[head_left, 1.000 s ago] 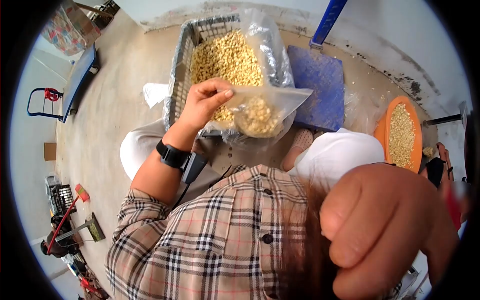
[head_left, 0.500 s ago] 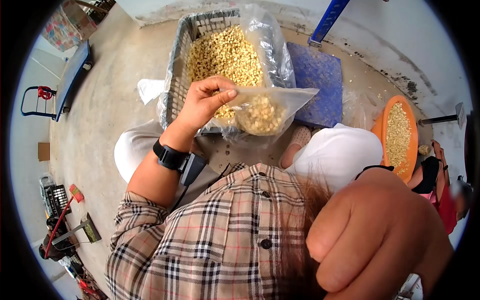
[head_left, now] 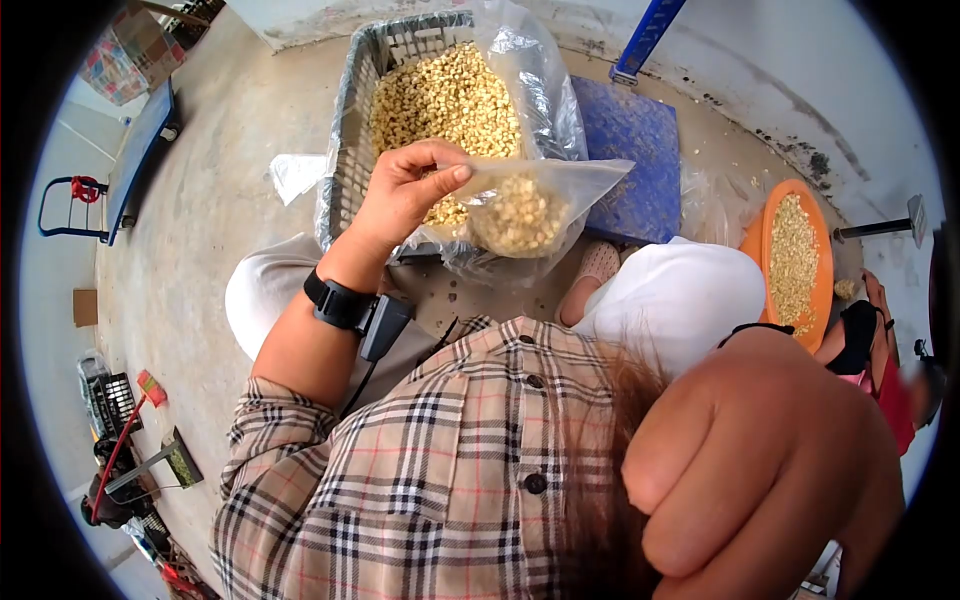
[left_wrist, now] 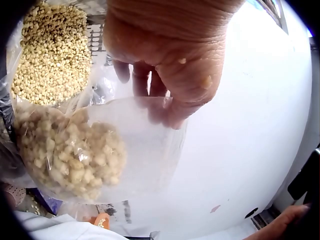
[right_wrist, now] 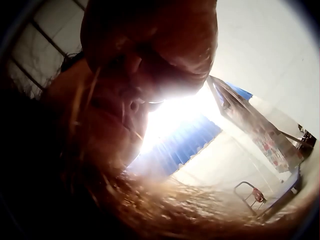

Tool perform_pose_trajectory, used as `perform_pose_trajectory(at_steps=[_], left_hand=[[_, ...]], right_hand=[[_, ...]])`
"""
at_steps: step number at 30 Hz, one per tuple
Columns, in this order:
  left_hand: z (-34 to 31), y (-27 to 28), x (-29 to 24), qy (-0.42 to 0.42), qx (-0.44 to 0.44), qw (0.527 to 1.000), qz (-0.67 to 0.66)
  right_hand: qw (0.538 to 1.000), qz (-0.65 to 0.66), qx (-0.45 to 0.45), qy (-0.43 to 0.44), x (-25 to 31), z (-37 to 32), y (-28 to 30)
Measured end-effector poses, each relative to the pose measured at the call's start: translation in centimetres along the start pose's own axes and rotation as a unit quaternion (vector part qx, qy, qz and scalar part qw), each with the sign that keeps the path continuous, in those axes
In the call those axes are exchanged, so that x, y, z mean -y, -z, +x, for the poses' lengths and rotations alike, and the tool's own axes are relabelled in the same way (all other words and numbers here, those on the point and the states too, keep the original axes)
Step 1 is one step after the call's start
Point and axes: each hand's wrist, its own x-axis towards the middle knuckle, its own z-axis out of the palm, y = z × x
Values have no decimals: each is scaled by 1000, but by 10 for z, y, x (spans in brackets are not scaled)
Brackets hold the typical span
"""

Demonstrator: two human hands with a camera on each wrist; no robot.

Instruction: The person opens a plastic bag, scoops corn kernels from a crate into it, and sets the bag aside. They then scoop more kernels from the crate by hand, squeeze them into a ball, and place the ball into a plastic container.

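L hand (head_left: 405, 200) pinches bag (head_left: 590, 180) w/ pale pcs (head_left: 520, 215) by crate (head_left: 345, 130); R hand (head_left: 760, 470) curled, can't tell if gripping. Firm pinch, mouth up, likely best vs. spills.

The shirt (head_left: 430, 450) is showing tan with black, white and red plaid, the trousers (head_left: 670, 290) are looking white, the kernels (head_left: 450, 100) pale yellow, the far crate (head_left: 350, 130) grey, the platform (head_left: 630, 150) right of it blue, and the right-hand tub (head_left: 822, 270) orange.
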Motion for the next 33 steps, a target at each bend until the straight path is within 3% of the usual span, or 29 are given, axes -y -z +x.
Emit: perform_pose_trajectory(at_steps=[4, 7, 10, 13, 17, 20, 23, 26, 31, 33], left_hand=[[1, 1, 0, -3, 5, 1000, -5], [1, 2, -1, -5, 4, 1000, -6], [1, 2, -2, -7, 19, 1000, -15], [3, 2, -2, -11, 21, 1000, -6], [5, 3, -2, -26, 18, 999, 21], [6, 4, -4, -46, 37, 997, 51], [8, 7, -2, -42, 39, 996, 66], [7, 7, -4, -13, 0, 1000, -18], [10, 14, -6, -33, -68, 995, -58], [9, 14, 0, -29, -86, 994, -64]], right_hand=[[996, -54, -64, -27, -5, 1, 21], [955, -212, -176, -107, -13, -9, 60], [830, -488, -134, -234, -27, -28, 110], [645, -725, 21, -239, -47, -35, 124], [568, -770, 75, -281, -79, -38, 127], [556, -723, 117, -393, -94, -36, 137], [586, -737, 104, -319, -96, -40, 144], [588, -748, 108, -289, -84, -32, 140], [575, -804, 4, -152, -21, -5, 115], [566, -814, -73, -107, -23, -8, 124]])
